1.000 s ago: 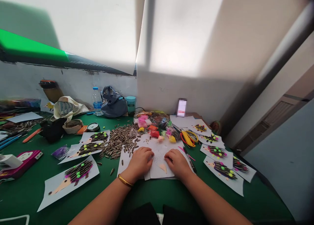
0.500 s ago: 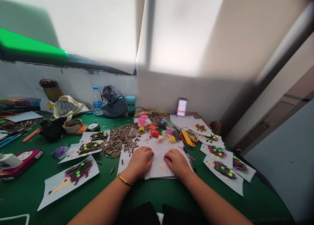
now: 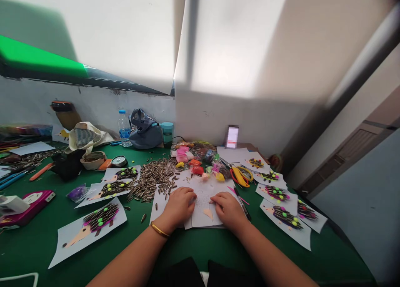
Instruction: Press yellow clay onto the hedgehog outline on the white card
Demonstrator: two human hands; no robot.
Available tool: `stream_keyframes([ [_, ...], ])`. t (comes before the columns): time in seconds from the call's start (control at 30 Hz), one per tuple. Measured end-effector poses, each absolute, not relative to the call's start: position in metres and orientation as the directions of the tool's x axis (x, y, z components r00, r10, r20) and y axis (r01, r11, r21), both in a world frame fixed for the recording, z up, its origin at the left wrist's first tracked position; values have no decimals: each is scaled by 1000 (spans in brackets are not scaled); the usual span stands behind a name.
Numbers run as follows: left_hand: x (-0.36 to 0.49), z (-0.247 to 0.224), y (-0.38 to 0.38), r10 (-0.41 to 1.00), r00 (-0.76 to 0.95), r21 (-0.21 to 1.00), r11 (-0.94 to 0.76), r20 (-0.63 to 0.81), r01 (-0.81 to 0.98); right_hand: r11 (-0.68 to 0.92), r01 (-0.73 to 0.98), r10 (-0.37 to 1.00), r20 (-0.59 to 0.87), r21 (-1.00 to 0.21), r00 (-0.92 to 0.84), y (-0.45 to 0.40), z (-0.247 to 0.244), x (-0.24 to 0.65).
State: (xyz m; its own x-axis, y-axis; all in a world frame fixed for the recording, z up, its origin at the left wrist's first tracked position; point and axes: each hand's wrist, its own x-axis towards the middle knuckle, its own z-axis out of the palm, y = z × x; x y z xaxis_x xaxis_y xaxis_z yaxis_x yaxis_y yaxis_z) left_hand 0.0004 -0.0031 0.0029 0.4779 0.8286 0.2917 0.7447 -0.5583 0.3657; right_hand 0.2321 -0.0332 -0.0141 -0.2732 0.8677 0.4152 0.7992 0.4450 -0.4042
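Note:
White paper (image 3: 200,220) lies on the green table between my two hands. My left hand (image 3: 180,204) rests on the left part of the paper, its fingers curled; what they may hold is hidden. My right hand (image 3: 229,208) is on the right side with thumb and index finger pinched around something too small to make out. A flat peach-coloured clay piece (image 3: 208,214) lies on the paper just left of my right hand. Small dark marks show on the sheet between the hands. A black pen (image 3: 243,203) lies right of my right hand.
Sunflower seeds (image 3: 153,178) are heaped behind my left hand. Bagged coloured clay (image 3: 196,169) and yellow scissors (image 3: 240,176) lie beyond the paper. Hedgehog pictures (image 3: 281,218) are at the right, with others (image 3: 90,230) at the left. A bottle (image 3: 124,130) and blue bag (image 3: 145,132) stand behind.
My right hand has shifted slightly to the right, away from my left hand. My left hand has hardly moved.

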Motion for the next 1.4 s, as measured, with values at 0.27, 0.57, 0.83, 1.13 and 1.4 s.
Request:
stream_keyframes([
  [0.27, 1, 4, -4, 832, 476, 364, -554, 286, 749, 452, 812, 861, 418, -369, -289, -42, -9, 233],
  [0.57, 1, 6, -3, 840, 472, 365, -542, 268, 757, 443, 842, 869, 379, -307, -319, -39, -14, 233],
  [0.83, 1, 5, -3, 839, 466, 370, -542, 281, 754, 428, 851, 875, 376, -306, -304, -40, -12, 231],
  [1.13, 1, 6, -1, 847, 464, 373, -531, 260, 761, 441, 822, 864, 418, -359, -281, -38, -13, 230],
  [1.4, 2, 9, -3, 846, 469, 367, -533, 255, 762, 399, 832, 891, 378, -385, -252, -40, -8, 230],
])
